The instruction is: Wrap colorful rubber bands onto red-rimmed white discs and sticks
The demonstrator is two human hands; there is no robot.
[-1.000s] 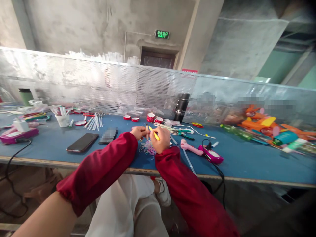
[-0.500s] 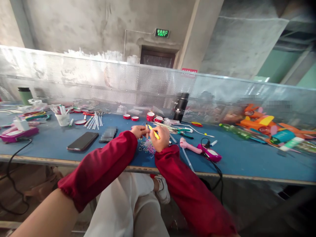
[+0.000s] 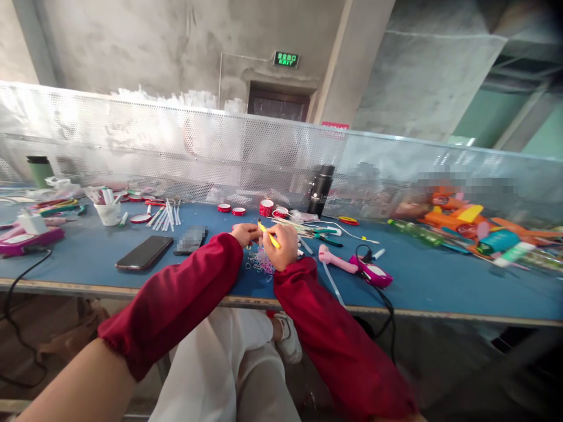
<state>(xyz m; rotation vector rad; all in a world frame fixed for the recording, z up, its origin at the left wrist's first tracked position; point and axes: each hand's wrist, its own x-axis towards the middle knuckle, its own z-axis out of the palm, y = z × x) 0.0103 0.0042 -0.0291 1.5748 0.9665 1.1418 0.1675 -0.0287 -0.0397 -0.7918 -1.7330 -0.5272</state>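
Note:
My two hands meet over the middle of the blue table (image 3: pixel 440 287). A thin yellow stick (image 3: pixel 269 234) is gripped in my right hand (image 3: pixel 281 246), its tip pointing up and left. My left hand (image 3: pixel 246 233) pinches something small right at that tip; what it is I cannot tell. Just below both hands lies a loose heap of small coloured rubber bands (image 3: pixel 262 264). Both arms wear dark red sleeves.
A phone (image 3: pixel 143 253) lies left of my hands. A pink glue gun (image 3: pixel 354 266) with a black cable lies to the right. Red tape rolls (image 3: pixel 267 208), a black flask (image 3: pixel 319 190), white sticks (image 3: pixel 167 215), a white cup (image 3: pixel 108 213) and orange toys (image 3: pixel 461 217) line the perforated metal screen (image 3: pixel 176 146).
The yellow stick's tip has shifted slightly left toward my left hand's fingers. The view has drifted a little; both hands stay over the rubber bands.

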